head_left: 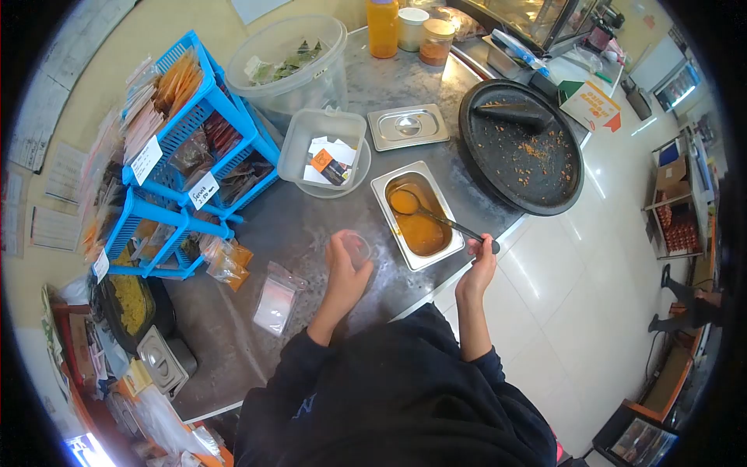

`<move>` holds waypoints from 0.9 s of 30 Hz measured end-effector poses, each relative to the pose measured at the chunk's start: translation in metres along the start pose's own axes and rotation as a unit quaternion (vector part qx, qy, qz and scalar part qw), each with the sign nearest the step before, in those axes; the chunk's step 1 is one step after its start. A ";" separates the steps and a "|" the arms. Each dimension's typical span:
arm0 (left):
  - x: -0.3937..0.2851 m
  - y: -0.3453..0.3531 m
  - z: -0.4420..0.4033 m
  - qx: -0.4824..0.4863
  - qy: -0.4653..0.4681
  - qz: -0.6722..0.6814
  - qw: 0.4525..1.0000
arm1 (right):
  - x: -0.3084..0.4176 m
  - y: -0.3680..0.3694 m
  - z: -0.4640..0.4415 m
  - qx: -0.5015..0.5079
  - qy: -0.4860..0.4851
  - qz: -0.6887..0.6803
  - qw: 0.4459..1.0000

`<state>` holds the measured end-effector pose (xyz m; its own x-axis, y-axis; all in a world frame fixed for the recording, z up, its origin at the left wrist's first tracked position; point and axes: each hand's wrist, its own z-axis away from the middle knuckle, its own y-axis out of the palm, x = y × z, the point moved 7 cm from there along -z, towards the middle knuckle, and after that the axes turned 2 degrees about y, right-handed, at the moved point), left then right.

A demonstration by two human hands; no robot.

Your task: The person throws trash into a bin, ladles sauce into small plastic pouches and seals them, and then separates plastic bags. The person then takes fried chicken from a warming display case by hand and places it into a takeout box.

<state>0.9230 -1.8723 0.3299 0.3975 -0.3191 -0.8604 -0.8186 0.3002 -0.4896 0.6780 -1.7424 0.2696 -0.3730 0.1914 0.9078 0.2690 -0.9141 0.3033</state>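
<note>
A steel pan [455, 247] of orange-brown sauce stands on the counter in front of me. My right hand [476, 274] is closed round the handle end of a black ladle [451, 223], whose bowl holds sauce over the pan. Left of the pan, my left hand [346, 272] holds a small clear plastic cup [359, 247] by its side. The steel lid [408, 127] lies behind the pan. A clear tub [299, 148] with cards in it stands behind my left hand, and a pack of clear bags [275, 302] lies to its left.
Blue baskets [222, 167] of packets fill the left side. A large clear bucket [331, 74] with leaves stands behind. At the right edge is a round black tray [562, 187] with crumbs. Jars [436, 43] stand at the back; someone's legs [685, 303] show far right.
</note>
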 end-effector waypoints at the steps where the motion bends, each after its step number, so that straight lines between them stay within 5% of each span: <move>1: -0.002 0.002 -0.006 -0.009 0.015 -0.023 1.000 | 0.002 -0.002 0.000 0.002 -0.005 0.004 1.000; 17: -0.042 0.046 -0.058 0.014 0.116 -0.121 0.986 | 0.075 0.000 0.018 0.022 -0.096 0.022 0.995; 27: -0.045 0.058 -0.063 0.040 0.120 -0.112 0.986 | 0.112 0.019 0.041 0.075 -0.252 0.065 0.963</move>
<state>0.8318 -1.8973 0.3492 0.4475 -0.5866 -0.6750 -0.6823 0.2640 -0.6818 0.6778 -1.7236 0.3886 0.1394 0.2627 0.9548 0.4228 -0.8876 0.1825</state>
